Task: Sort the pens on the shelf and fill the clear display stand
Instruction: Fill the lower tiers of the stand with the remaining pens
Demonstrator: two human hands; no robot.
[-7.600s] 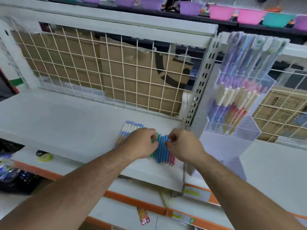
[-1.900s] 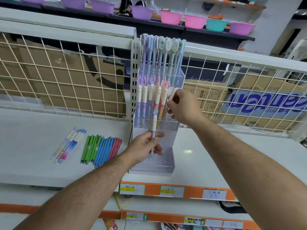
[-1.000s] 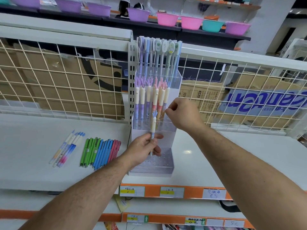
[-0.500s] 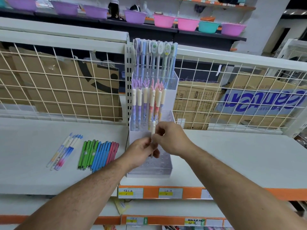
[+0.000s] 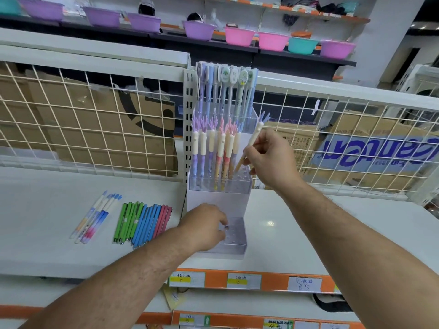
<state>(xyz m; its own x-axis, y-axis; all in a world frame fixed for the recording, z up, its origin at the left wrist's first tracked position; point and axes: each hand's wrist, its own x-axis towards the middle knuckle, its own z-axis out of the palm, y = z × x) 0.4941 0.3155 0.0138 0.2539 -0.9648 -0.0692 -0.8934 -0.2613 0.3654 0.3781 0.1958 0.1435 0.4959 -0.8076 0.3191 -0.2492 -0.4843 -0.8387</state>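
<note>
From the head camera, my right hand (image 5: 270,160) pinches a cream-capped pen (image 5: 251,143) with a lilac frond top, tilted, its tip at the middle tier of the clear display stand (image 5: 218,200). To seat it well I should bring it upright first, then feel for a free hole at the tier's right end, where the row looks open. My left hand (image 5: 204,226) rests curled on the stand's empty bottom tier, steadying it (whether it holds anything I cannot tell). Counting: about six frond pens already stand in the middle tier and roughly seven tall ones behind. On the shelf (image 5: 47,210) lie about four gradient pens (image 5: 95,217), four green pens (image 5: 128,219), five blue pens (image 5: 147,224) and three pink pens (image 5: 162,219).
</note>
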